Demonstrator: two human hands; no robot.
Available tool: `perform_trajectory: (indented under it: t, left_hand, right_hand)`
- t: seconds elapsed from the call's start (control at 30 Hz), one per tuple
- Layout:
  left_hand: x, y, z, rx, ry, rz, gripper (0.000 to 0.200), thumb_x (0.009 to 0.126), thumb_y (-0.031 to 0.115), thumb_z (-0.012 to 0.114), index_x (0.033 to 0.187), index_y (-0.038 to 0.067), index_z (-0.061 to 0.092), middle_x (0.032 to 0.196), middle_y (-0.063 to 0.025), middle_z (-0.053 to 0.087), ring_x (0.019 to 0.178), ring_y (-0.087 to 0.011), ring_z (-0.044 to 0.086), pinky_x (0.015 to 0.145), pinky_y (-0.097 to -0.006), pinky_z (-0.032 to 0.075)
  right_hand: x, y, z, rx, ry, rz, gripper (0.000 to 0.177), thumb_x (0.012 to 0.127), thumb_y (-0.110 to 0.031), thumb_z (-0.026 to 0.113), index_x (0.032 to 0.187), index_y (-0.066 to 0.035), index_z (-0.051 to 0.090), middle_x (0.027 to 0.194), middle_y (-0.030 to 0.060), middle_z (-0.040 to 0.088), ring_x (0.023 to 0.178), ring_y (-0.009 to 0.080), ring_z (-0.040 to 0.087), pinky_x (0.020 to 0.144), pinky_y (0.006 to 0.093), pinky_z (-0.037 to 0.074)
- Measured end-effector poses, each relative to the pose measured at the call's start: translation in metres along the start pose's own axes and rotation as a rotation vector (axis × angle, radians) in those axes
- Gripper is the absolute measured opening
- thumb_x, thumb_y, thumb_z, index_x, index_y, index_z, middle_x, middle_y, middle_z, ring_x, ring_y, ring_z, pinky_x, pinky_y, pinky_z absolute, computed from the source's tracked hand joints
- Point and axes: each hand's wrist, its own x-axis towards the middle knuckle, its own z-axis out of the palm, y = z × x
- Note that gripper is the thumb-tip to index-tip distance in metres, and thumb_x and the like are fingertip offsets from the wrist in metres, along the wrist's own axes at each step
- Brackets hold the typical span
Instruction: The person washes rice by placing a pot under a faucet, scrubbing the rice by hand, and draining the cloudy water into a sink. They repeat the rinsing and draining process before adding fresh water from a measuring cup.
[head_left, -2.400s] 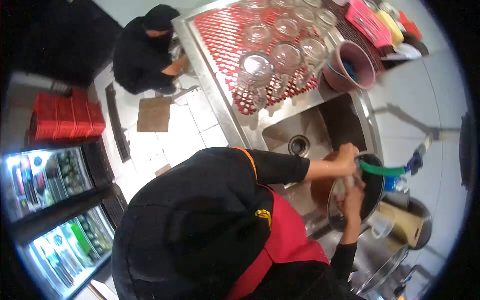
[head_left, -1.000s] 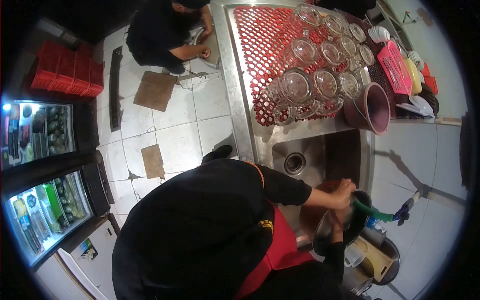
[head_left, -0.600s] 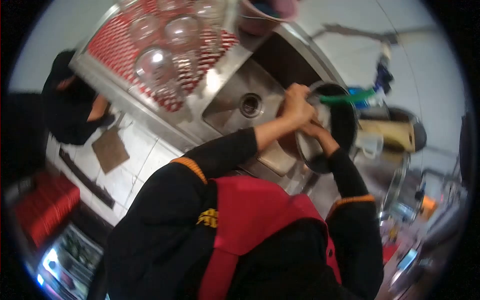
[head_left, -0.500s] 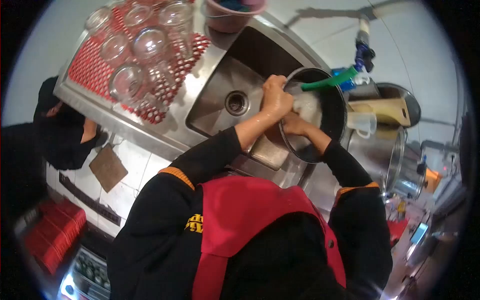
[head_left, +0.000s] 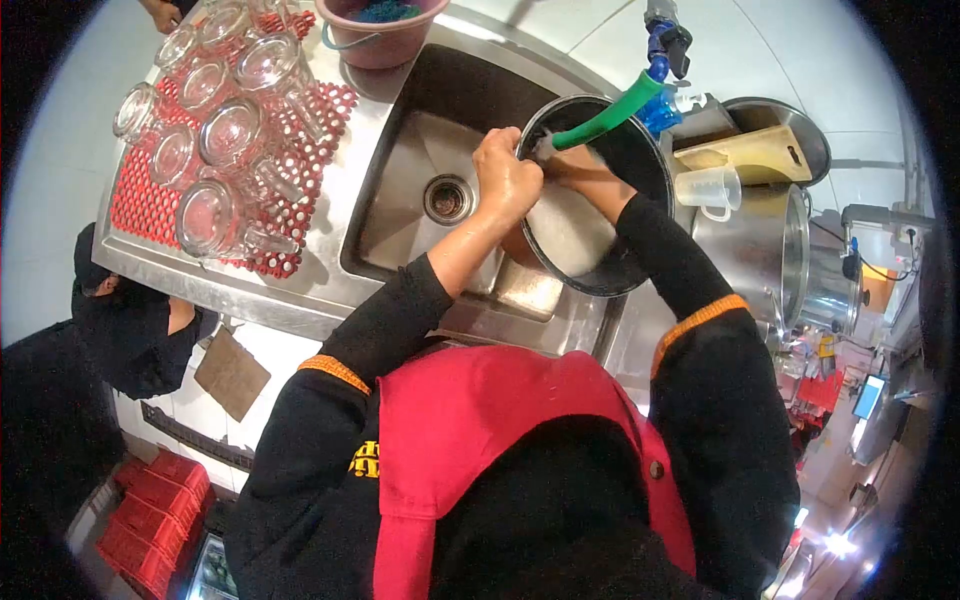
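A dark round pot (head_left: 655,160) is tilted over the right side of the steel sink (head_left: 405,150), with cloudy, pale liquid inside. My left hand (head_left: 508,178) grips the pot's left rim with its fingers wrapped round it. Inside the pot, near its upper left wall, is my right hand (head_left: 575,168); its fingers are hidden by the green hose and the rim. The green hose (head_left: 612,112) hangs from the blue tap (head_left: 657,50) and ends over the pot.
Glass mugs (head_left: 232,130) stand on a red mat (head_left: 140,205) at the left. A pink bucket (head_left: 375,40) sits behind the sink. To the right are a cutting board (head_left: 745,155), a clear jug (head_left: 708,188) and steel pots (head_left: 745,240). Another person (head_left: 135,320) is at far left.
My right hand has moved up inside the pot, from the lower left part to near the hose end. My left hand stays on the rim. The whole view has shifted.
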Motion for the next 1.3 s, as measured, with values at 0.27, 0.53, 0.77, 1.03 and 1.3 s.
perform_trajectory:
  t: [0.27, 0.53, 0.77, 1.03, 1.3]
  left_hand:
    - [0.003, -0.001, 0.000, -0.028, -0.050, -0.075, 0.017, 0.054, -0.003, 0.048, 0.070, -0.003, 0.053, 0.074, -0.0199, 0.053, 0.074, -0.0365, 0.051, 0.070, -0.0398, 0.039]
    - [0.002, -0.005, 0.004, -0.075, -0.032, -0.135, 0.015, 0.054, -0.002, 0.047, 0.068, -0.004, 0.052, 0.074, -0.0217, 0.053, 0.076, -0.0367, 0.052, 0.070, -0.0400, 0.039]
    - [0.003, -0.010, 0.002, 0.002, -0.085, -0.132, 0.019, 0.055, -0.003, 0.048, 0.072, -0.004, 0.056, 0.076, -0.0210, 0.056, 0.077, -0.0365, 0.053, 0.072, -0.0391, 0.040]
    - [0.003, -0.005, -0.001, -0.020, -0.084, -0.151, 0.023, 0.055, -0.003, 0.048, 0.076, -0.004, 0.057, 0.079, -0.0207, 0.057, 0.079, -0.0349, 0.054, 0.074, -0.0376, 0.040]
    - [0.005, -0.008, 0.000, -0.022, -0.057, -0.140, 0.021, 0.055, -0.003, 0.048, 0.074, -0.005, 0.057, 0.076, -0.0211, 0.056, 0.077, -0.0352, 0.055, 0.072, -0.0375, 0.041]
  right_hand:
    - [-0.070, 0.038, 0.018, -0.045, 0.069, 0.063, 0.052, 0.077, -0.036, 0.053, 0.119, -0.006, 0.042, 0.086, 0.0147, 0.062, 0.080, 0.0291, 0.059, 0.072, 0.0346, 0.048]
    - [-0.108, 0.009, -0.041, -0.045, -0.681, 0.440, 0.022, 0.074, -0.021, 0.051, 0.083, -0.005, 0.062, 0.083, 0.0172, 0.061, 0.079, 0.0321, 0.059, 0.072, 0.0377, 0.047]
    - [-0.100, -0.016, -0.051, 0.476, -0.246, 0.463, 0.013, 0.074, -0.010, 0.051, 0.082, -0.004, 0.059, 0.072, 0.0058, 0.059, 0.066, 0.0112, 0.054, 0.060, 0.0249, 0.044]
    - [-0.078, -0.013, -0.003, 0.532, -0.949, 0.530, 0.016, 0.067, -0.011, 0.051, 0.074, -0.008, 0.065, 0.063, 0.0031, 0.061, 0.056, 0.0115, 0.054, 0.050, 0.0252, 0.043]
    - [-0.084, 0.007, -0.016, 0.081, -0.311, 0.181, 0.042, 0.062, -0.005, 0.052, 0.104, -0.002, 0.051, 0.080, 0.0210, 0.059, 0.082, 0.0300, 0.058, 0.070, 0.0363, 0.045]
